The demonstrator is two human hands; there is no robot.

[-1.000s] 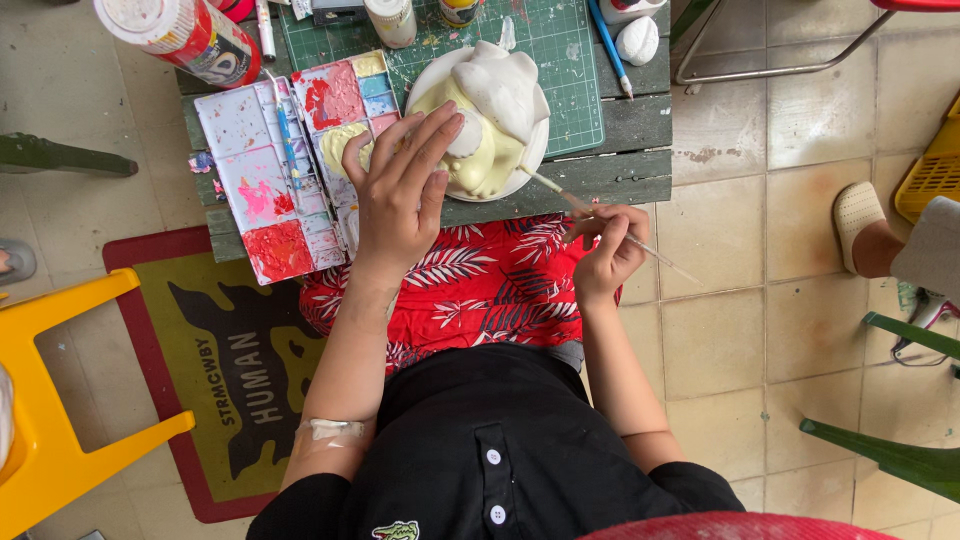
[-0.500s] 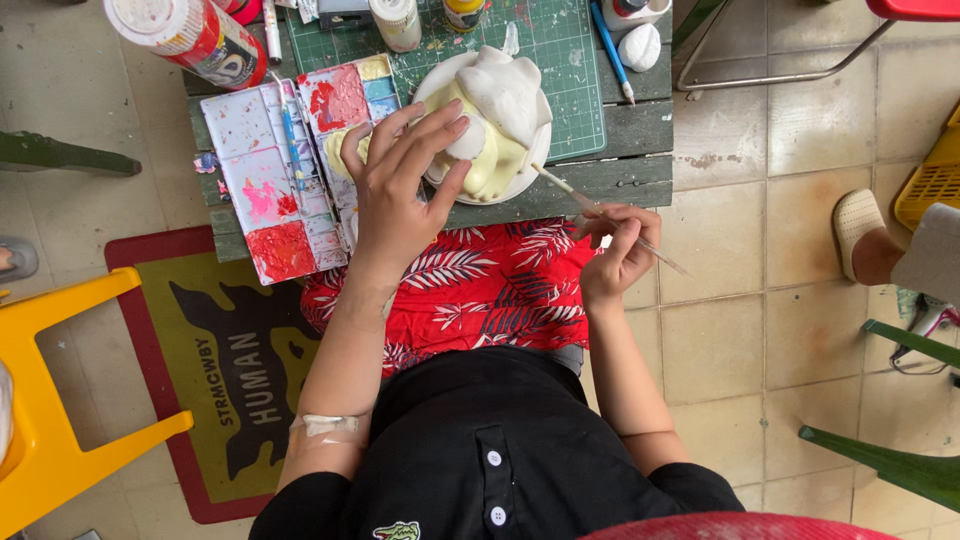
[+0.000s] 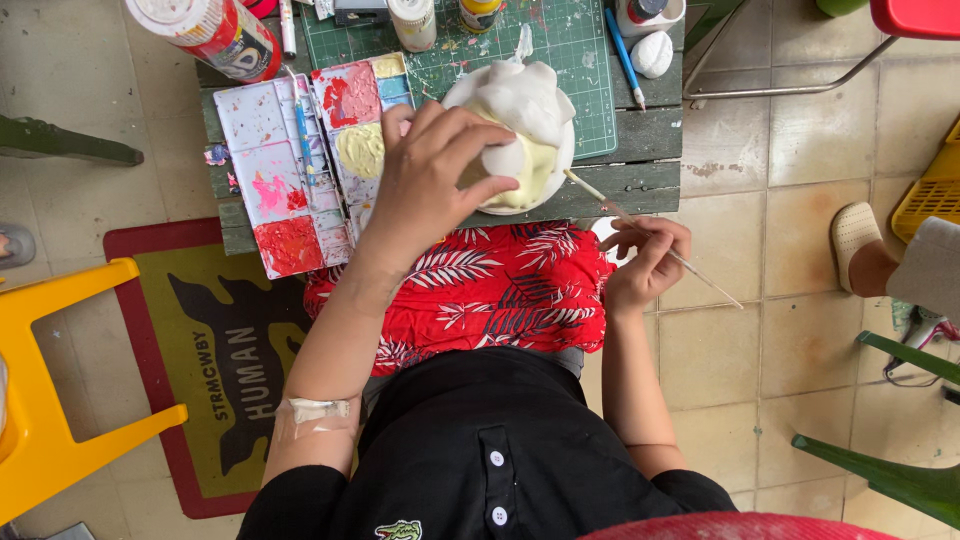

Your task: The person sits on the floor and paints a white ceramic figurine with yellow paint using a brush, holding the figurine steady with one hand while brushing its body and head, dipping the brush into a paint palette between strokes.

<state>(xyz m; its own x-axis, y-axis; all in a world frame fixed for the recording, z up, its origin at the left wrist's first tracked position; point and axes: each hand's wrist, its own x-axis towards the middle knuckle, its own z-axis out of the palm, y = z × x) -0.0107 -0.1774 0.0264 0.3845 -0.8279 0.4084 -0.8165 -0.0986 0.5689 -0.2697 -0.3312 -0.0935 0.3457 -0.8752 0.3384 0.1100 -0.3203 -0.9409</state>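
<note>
My left hand [image 3: 430, 170] rests on a white plaster figure [image 3: 522, 105], partly painted pale yellow, that sits on a white plate [image 3: 563, 165] on the low wooden table [image 3: 640, 180]. The fingers curl around the figure's left side. My right hand [image 3: 645, 262] is off the table's front edge, above my red patterned shorts, pinching a thin paintbrush [image 3: 640, 225] whose tip points towards the plate. A paint palette [image 3: 300, 160] with red, pink and pale yellow paint lies to the left of my left hand.
A green cutting mat [image 3: 575, 50] covers the table's far part, with paint bottles [image 3: 412, 20], a blue pen [image 3: 625, 55] and a printed can [image 3: 210, 35]. A yellow stool [image 3: 50, 400] stands left, a floor mat [image 3: 215, 370] beside it. Another person's foot [image 3: 860, 245] is right.
My left hand has closed more firmly around the figure. My right hand has drawn the brush slightly back from the plate towards my lap.
</note>
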